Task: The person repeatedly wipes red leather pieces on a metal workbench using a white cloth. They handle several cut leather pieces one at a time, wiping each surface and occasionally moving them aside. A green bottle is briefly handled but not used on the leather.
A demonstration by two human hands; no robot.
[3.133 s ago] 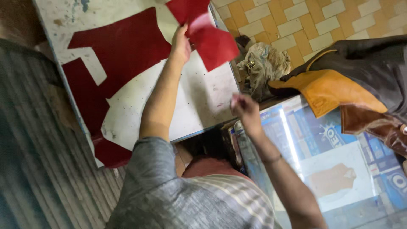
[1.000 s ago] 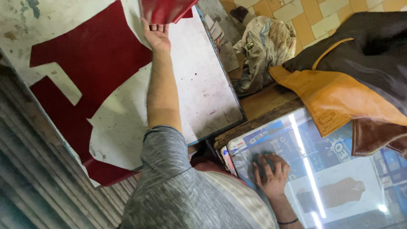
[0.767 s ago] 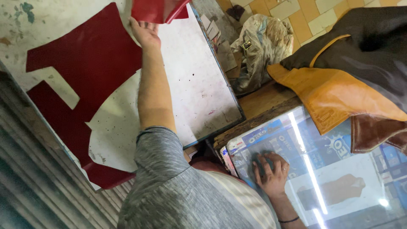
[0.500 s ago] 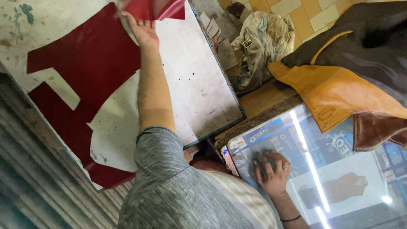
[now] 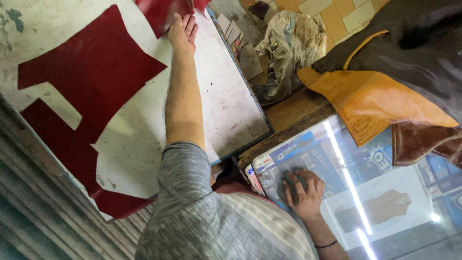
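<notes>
Red leather piece [image 5: 161,14] sits at the far edge of the white worktop [image 5: 226,101], left hand [image 5: 182,30] flat on it, fingers spread, no grip. Right hand [image 5: 302,188] covers a dark object, grip unclear. I'd smooth outward, pressing evenly to avoid creases.

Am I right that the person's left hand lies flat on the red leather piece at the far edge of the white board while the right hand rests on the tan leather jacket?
Not quite. In the head view the right hand rests on the glass countertop, apart from the tan leather jacket. The left hand does lie flat on the red leather piece at the white board's far edge.
</notes>
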